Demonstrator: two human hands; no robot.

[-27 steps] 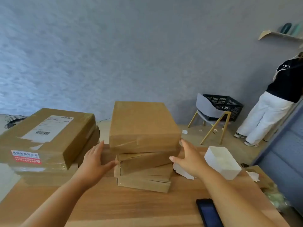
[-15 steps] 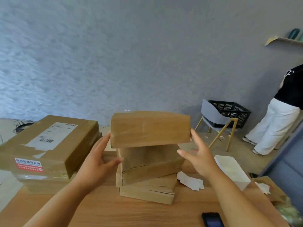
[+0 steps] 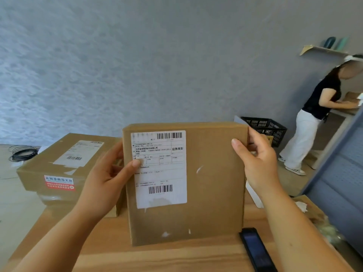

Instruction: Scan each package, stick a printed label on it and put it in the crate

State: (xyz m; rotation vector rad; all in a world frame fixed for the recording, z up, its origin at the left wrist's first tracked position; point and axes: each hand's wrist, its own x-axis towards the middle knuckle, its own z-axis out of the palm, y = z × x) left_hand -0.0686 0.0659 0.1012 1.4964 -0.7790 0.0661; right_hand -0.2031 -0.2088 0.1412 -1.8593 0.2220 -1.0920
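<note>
I hold a flat brown cardboard package (image 3: pixel 212 185) upright in front of me, its broad face towards me. A white shipping label (image 3: pixel 160 169) with two barcodes covers the left part of that face. My left hand (image 3: pixel 106 183) grips the package's left edge, thumb on the label. My right hand (image 3: pixel 257 165) grips the right edge near the top, thumb on the front. The package hides the stack behind it. A black crate (image 3: pixel 269 129) stands on a chair beyond the table, at the right.
Another stack of labelled brown boxes (image 3: pixel 60 165) sits on the wooden table (image 3: pixel 157 258) at the left. A black handheld device (image 3: pixel 256 250) lies near the front right. A person in a black top and white trousers (image 3: pixel 310 122) stands at the far right. Coiled cable (image 3: pixel 22 153) lies on the floor.
I have lifted the top package off the stack, raised it and turned it up so its labelled face looks at me. Both hands went from its sides to gripping its upright edges.
</note>
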